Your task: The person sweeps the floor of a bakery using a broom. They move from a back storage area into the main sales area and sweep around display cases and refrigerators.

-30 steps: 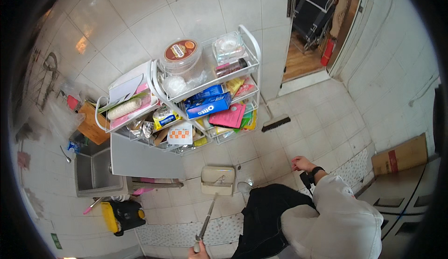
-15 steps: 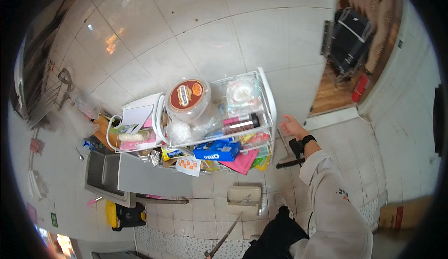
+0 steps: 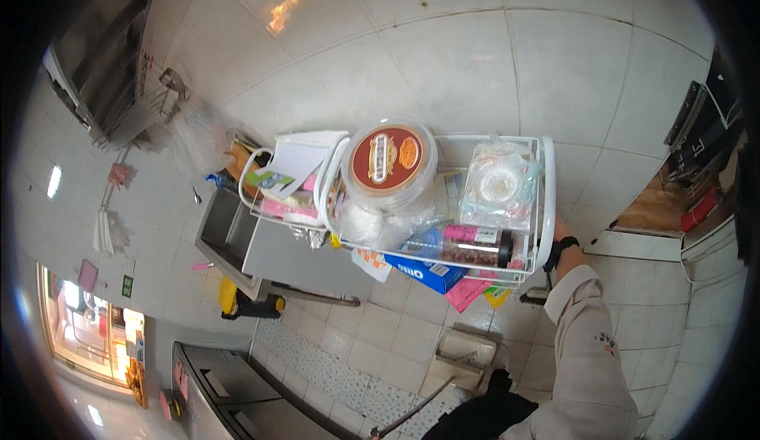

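Observation:
My right hand (image 3: 561,232) reaches past the right end of a white wire rack (image 3: 548,194); the rack's post hides most of its fingers, so whether it grips anything does not show. A black band (image 3: 568,243) circles the wrist below a beige sleeve (image 3: 590,313). Just under that wrist, a broom's dark head (image 3: 535,297) stands near the floor, its upper part out of sight. My left hand is outside the picture. On the floor ahead lies a beige dustpan (image 3: 467,348), and its long handle (image 3: 416,410) runs down to the lower edge.
The rack holds a clear tub with a red lid (image 3: 388,159), a jar (image 3: 476,246), a blue box (image 3: 427,272) and plastic-wrapped goods (image 3: 499,182). A steel sink (image 3: 229,230) is left. A doorway (image 3: 651,210) opens at right, with a red extinguisher (image 3: 698,209).
My view has swung left and closer to the rack, which now fills more of the middle. My right hand, earlier in plain sight with fingers spread, has passed behind the rack's right post.

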Tool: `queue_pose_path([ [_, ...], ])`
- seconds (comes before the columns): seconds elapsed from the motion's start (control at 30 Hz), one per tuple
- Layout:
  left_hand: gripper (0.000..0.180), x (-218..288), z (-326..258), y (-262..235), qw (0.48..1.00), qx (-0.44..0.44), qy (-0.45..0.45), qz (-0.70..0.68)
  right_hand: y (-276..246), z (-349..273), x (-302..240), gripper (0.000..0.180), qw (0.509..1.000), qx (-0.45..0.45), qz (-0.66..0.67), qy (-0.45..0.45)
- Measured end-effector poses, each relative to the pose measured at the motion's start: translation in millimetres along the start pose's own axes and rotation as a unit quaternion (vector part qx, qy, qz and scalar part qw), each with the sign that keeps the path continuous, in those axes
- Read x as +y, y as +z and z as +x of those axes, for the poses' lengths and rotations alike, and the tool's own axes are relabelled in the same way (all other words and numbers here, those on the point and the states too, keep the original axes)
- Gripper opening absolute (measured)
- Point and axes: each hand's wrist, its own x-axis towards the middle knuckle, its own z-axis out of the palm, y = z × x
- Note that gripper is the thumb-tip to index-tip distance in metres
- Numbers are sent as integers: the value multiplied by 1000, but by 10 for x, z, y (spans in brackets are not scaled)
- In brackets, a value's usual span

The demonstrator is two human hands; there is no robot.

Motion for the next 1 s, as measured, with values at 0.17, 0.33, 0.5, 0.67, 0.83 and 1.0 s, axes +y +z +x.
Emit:
queue_pose_path([
  [0.17, 53, 100, -41, 83, 999, -27, 20, -30, -215, 433, 363, 74, 974, 54, 180, 126],
  [0.33, 54, -108, -13, 189, 991, -22, 116, -57, -398, 17, 367, 40, 911, 165, 329, 187],
  [0.5, 58, -67, 7, 237, 982, -88, 160, 46, -879, -2051, 712, 19, 797, 92, 570, 174],
  [0.67, 62, 146, 84, 379, 948, -161, 267, 63, -1002, -4567, 880, 11, 836, 181, 496, 149],
  [0.83, 47, 523, 101, 863, 901, 61, 429, 24, -1210, -6125, 746, 16, 648, 162, 729, 152],
  [1.0, 45, 1014, -171, 1154, 866, 66, 496, -9, -1337, -6753, 864, 26, 780, 203, 578, 128],
])
